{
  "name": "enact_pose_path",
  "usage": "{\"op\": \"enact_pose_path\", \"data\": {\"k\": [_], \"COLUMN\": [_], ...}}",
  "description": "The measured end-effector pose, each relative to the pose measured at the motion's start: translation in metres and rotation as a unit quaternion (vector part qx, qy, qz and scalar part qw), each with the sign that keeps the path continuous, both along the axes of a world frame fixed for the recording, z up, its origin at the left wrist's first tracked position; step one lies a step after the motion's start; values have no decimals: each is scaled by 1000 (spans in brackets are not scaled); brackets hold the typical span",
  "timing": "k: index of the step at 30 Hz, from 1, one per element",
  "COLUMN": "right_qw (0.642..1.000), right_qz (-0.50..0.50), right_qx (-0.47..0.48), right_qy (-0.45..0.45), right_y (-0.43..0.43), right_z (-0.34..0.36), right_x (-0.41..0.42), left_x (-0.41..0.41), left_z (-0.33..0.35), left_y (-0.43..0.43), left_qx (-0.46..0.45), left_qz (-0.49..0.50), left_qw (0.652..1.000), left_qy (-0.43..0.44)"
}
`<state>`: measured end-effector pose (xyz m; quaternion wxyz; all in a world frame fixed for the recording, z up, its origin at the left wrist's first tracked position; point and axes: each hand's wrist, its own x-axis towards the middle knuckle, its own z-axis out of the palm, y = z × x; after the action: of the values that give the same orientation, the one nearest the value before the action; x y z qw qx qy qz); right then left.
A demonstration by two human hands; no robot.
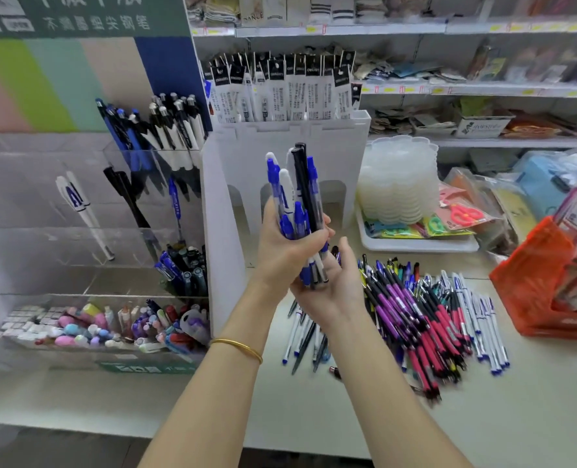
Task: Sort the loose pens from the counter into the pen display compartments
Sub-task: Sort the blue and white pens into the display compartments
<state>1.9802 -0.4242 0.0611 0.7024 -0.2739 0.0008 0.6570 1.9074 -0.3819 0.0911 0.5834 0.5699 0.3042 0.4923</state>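
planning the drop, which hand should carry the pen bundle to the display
Left hand: it grips the pen bundle, and the clear display stands on its side; right hand only cups the ends.

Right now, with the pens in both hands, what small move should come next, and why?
Probably tap the pen bundle down into the right hand to level it. The left hand grips it upright, the tops stand at uneven heights, and the right palm lies cupped under the lower ends.
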Motion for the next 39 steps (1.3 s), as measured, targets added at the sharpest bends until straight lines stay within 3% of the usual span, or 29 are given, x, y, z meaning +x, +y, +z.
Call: {"op": "enact_pose_path", "data": {"k": [12, 24, 35, 37, 39], "right_qw": [997, 994, 987, 979, 949], "right_qz": [-66, -101, -95, -74, -74], "right_qx": [-28, -20, -32, -37, -46], "right_qy": [-13, 35, -129, -185, -303], "right_y": [6, 20, 11, 8, 6], "right_z": [-19, -9, 17, 23, 26], "right_x": [5, -5, -40, -47, -54], "left_x": [11, 12, -16, -29, -47], "left_z": [-22, -25, -14, -12, -5], "left_y": [-6, -6, -8, -7, -5], "left_qx": [-10, -40, -95, -98, -94], "left_qz": [11, 23, 30, 28, 6], "left_qw": [1000, 999, 992, 991, 990], "left_qy": [1, 2, -77, -88, -108]}}
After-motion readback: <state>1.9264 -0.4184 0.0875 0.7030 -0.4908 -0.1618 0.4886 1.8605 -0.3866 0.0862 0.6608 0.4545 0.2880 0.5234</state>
